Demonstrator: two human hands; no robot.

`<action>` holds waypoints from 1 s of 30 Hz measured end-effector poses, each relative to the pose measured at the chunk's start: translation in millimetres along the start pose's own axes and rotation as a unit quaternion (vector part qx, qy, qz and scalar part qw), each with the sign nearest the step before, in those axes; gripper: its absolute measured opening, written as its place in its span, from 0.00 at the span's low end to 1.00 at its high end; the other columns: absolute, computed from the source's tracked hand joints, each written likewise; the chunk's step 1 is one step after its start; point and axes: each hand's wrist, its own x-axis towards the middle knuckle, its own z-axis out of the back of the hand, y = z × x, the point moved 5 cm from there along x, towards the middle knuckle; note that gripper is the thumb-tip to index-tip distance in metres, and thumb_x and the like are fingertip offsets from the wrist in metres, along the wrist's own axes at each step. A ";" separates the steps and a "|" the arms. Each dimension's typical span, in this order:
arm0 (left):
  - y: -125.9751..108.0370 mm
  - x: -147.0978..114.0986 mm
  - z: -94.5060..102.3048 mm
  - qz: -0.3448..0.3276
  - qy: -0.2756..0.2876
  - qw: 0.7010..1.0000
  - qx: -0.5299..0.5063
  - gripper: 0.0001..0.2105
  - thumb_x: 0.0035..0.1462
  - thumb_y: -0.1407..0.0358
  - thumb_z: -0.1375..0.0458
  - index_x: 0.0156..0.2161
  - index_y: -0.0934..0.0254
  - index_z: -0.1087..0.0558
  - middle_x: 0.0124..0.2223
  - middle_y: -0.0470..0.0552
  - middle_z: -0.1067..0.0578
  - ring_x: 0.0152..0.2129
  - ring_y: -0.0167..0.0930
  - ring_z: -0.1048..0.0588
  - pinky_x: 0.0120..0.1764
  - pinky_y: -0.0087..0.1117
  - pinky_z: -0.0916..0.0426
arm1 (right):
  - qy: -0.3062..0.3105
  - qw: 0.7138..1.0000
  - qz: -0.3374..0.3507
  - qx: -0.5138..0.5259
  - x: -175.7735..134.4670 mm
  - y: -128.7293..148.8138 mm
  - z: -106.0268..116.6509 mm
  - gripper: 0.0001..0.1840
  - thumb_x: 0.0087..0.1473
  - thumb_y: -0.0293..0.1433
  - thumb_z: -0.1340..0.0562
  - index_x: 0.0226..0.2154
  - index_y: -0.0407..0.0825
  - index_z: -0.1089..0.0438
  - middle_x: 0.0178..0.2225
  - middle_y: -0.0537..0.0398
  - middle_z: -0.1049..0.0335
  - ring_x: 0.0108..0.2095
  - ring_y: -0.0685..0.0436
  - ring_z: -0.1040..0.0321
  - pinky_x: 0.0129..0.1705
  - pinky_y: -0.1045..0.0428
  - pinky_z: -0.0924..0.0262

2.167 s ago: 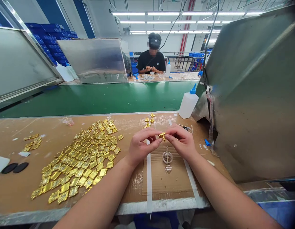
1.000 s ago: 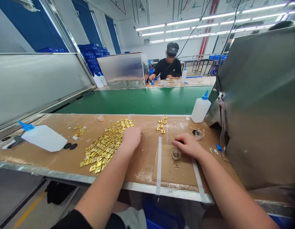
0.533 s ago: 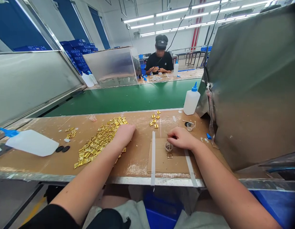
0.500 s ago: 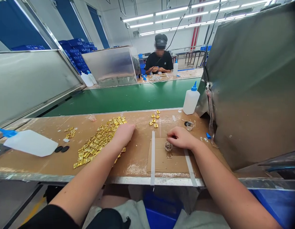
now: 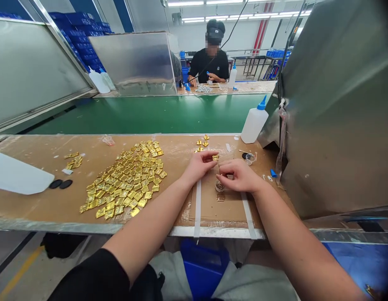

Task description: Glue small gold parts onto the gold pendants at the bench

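Note:
My left hand pinches a small shiny gold piece at its fingertips, above the cardboard mat. Close beside it, my right hand has its fingers curled together over a small clear cup. Whatever the right fingers grip, if anything, is too small to make out. On the left of the bench a large spread of similar gold pieces lies flat. A few more gold pieces sit just beyond my left hand.
A white bottle with blue nozzle stands at the back right, near another clear cup. Another white bottle lies at left by two black discs. Past the green belt sits a person. A metal panel bounds the right.
My left hand has moved right from the gold spread to beside my right hand, now with a gold piece in its fingertips. My right hand stays by the cup. The view has tilted down.

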 end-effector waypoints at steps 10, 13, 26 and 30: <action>1.1 -8.7 -4.3 -0.023 0.043 0.987 0.156 0.17 0.58 0.69 0.32 0.53 0.65 0.18 0.45 0.55 0.15 0.40 0.37 0.17 0.47 0.41 0.23 | 0.017 0.998 -0.046 0.033 1.5 -6.7 -7.9 0.17 0.48 0.26 0.42 0.17 0.51 0.51 0.18 0.62 0.49 0.21 0.52 0.52 0.28 0.50 0.58; 1.5 -10.0 -5.8 -0.019 0.056 0.987 0.151 0.17 0.57 0.70 0.33 0.52 0.65 0.18 0.43 0.55 0.15 0.38 0.36 0.17 0.45 0.40 0.23 | -0.039 0.991 -0.077 0.098 1.9 -14.5 -5.7 0.19 0.49 0.29 0.42 0.17 0.52 0.53 0.18 0.63 0.55 0.21 0.52 0.56 0.27 0.50 0.61; -2.9 -14.1 -6.3 0.004 0.078 0.982 0.175 0.15 0.54 0.67 0.29 0.48 0.64 0.17 0.40 0.53 0.15 0.37 0.34 0.18 0.46 0.37 0.23 | -0.357 0.901 -0.219 0.111 -9.3 -48.0 12.4 0.23 0.54 0.33 0.38 0.16 0.52 0.52 0.19 0.62 0.56 0.23 0.51 0.58 0.27 0.51 0.60; -6.9 -15.1 -6.1 0.014 0.076 0.979 0.188 0.16 0.54 0.66 0.29 0.49 0.65 0.17 0.40 0.52 0.15 0.37 0.33 0.18 0.47 0.37 0.24 | -0.342 0.911 -0.213 0.087 -6.6 -45.6 10.9 0.23 0.53 0.33 0.39 0.16 0.52 0.52 0.19 0.63 0.57 0.23 0.52 0.59 0.27 0.51 0.61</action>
